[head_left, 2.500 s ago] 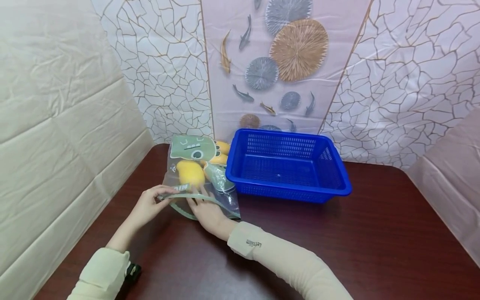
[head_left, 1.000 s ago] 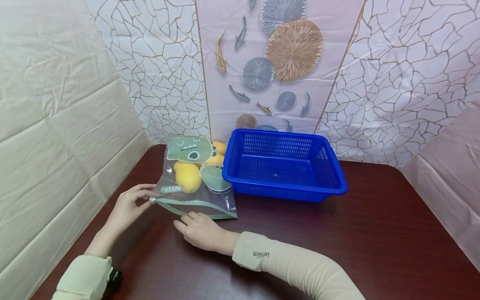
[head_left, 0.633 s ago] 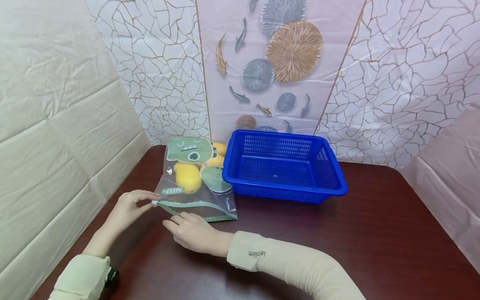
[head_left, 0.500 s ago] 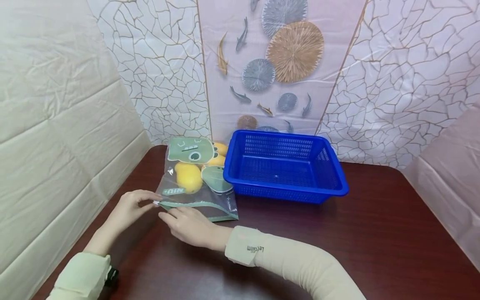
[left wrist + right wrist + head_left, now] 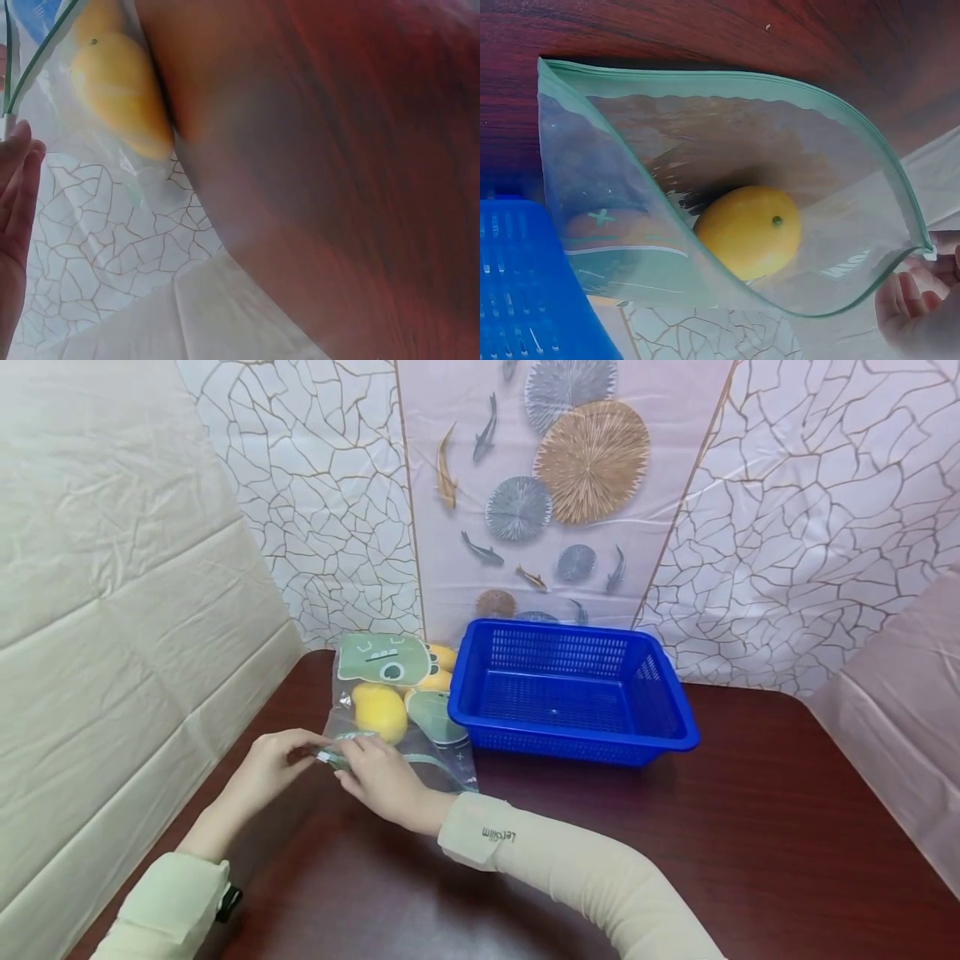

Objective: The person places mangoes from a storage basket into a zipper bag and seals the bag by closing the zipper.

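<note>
A clear zip bag (image 5: 450, 772) with green cartoon prints lies on the table, its mouth towards me and parted. Inside is a yellow mango (image 5: 381, 712); more yellow fruit shows behind the print. My left hand (image 5: 262, 772) pinches the mouth's left corner, at the white slider (image 5: 9, 126). Close beside it, my right hand (image 5: 386, 783) grips the green mouth strip, fingers above and thumb below. In the right wrist view, the mango (image 5: 748, 232) shows through the gaping mouth, and fingers (image 5: 904, 300) stand by the slider (image 5: 930, 253); whose they are I cannot tell.
A blue perforated basket (image 5: 577, 745) stands just right of the bag, touching or nearly touching it. The dark red-brown table (image 5: 772, 827) meets patterned cloth (image 5: 360, 502) at the back and pale cloth on the left.
My right hand has left the middle of the bag's mouth, come back towards me, then moved left and up to the slider corner. My left hand and that corner have risen slightly.
</note>
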`<state>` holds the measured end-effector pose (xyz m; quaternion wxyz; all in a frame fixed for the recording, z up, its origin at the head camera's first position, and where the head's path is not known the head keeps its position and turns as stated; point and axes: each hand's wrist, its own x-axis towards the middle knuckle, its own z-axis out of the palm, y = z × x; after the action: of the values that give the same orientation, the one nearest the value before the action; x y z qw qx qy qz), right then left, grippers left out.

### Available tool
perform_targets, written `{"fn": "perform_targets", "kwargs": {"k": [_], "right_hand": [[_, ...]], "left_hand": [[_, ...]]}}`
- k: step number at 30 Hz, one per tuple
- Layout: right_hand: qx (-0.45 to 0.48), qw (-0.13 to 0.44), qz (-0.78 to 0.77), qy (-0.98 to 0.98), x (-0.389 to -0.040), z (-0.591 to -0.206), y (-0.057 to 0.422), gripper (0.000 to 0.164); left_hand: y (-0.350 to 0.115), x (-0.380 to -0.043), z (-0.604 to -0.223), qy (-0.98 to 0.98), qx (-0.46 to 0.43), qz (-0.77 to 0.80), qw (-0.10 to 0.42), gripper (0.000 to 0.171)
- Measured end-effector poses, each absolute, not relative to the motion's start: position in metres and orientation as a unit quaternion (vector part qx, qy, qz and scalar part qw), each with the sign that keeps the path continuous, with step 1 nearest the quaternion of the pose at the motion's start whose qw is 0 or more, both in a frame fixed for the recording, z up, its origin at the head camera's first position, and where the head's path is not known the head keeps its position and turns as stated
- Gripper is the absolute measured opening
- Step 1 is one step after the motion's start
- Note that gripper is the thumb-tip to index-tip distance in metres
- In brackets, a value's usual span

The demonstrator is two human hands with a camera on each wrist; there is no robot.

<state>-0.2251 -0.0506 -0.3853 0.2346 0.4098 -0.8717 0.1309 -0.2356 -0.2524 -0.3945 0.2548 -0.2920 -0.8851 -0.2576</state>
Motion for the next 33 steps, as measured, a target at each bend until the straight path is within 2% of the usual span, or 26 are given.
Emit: {"fn": "perform_targets", "kwargs": {"k": [11,23,33], "right_hand": [[0.371,0.207,0.178,-0.888,-0.233,-0.385,-0.056,0.027],[0.358,0.189,0.229,-0.885,-0.247,-0.382,-0.056,0.023],[0.35,0.224,0.204,-0.886,-0.252,-0.383,-0.053,0.014]], "left_hand": [[-0.245,-0.243,-0.393,-0.864,-0.304,-0.273,0.293,0.028],[-0.239,-0.243,-0.393,-0.861,-0.329,-0.268,0.281,0.03],[-0.229,-0.252,-0.389,-0.852,-0.339,-0.268,0.296,0.023]]}}
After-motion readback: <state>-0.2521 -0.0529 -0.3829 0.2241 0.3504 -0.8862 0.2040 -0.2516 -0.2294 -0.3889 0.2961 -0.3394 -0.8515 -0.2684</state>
